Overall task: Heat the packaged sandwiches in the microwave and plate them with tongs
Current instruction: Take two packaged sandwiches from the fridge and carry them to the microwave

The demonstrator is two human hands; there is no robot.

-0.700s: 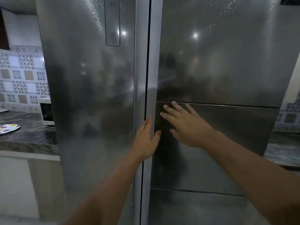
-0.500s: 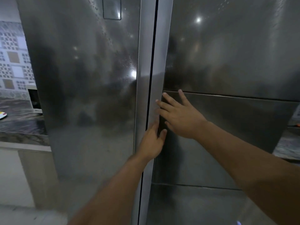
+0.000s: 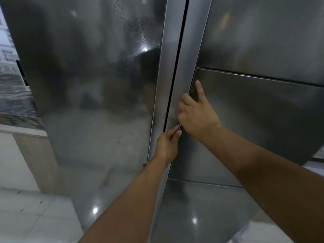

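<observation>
Steel fridge doors (image 3: 98, 95) fill the view; left hand (image 3: 167, 148) and right hand (image 3: 198, 116) curl their fingers into the centre seam's edges

Dim, even indoor light is seen. Small ceiling-light glints are reflected on the steel refrigerator doors (image 3: 98, 85) and the glossy floor (image 3: 26, 216). Straight edges are bowed by wide-angle distortion; reflections are smeared and hazy.

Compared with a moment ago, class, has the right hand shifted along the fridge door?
Yes. The right hand has slid left off the inset panel, and its fingers now curl at the door's edge beside the centre gap.
</observation>
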